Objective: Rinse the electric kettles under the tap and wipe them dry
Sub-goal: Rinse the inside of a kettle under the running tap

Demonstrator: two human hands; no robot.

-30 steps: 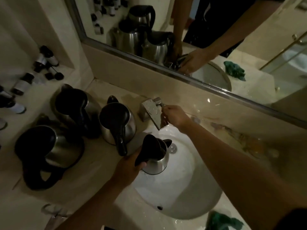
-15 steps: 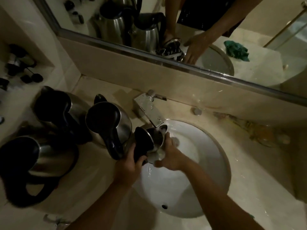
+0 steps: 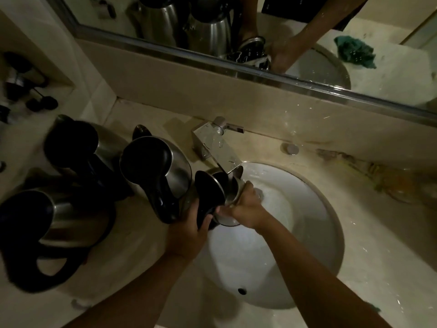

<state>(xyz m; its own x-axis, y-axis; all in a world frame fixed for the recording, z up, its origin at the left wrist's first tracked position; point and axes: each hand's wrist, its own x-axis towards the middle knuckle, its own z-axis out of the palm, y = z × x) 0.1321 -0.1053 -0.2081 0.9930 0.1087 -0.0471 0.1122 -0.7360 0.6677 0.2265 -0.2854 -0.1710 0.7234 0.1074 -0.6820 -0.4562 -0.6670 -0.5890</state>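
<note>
A small steel kettle (image 3: 230,194) with its black lid flipped open sits under the spout of the chrome tap (image 3: 218,150), over the left side of the white sink (image 3: 307,209). My left hand (image 3: 189,233) grips the kettle's black handle from below. My right hand (image 3: 247,209) wraps around the kettle's steel body on its right side. Three more steel kettles with black lids stand on the counter to the left: one beside the sink (image 3: 156,171), one behind it (image 3: 80,147), and one at the near left (image 3: 54,221).
A mirror (image 3: 260,31) runs along the back wall and reflects the kettles, my arms and a green cloth (image 3: 354,52). Small dark bottles (image 3: 23,84) lie in a niche at the far left. The marble counter (image 3: 378,233) extends to the right of the sink.
My right hand left the tap lever and came down to hold the kettle body. The kettle moved up and back until its mouth sat under the spout.
</note>
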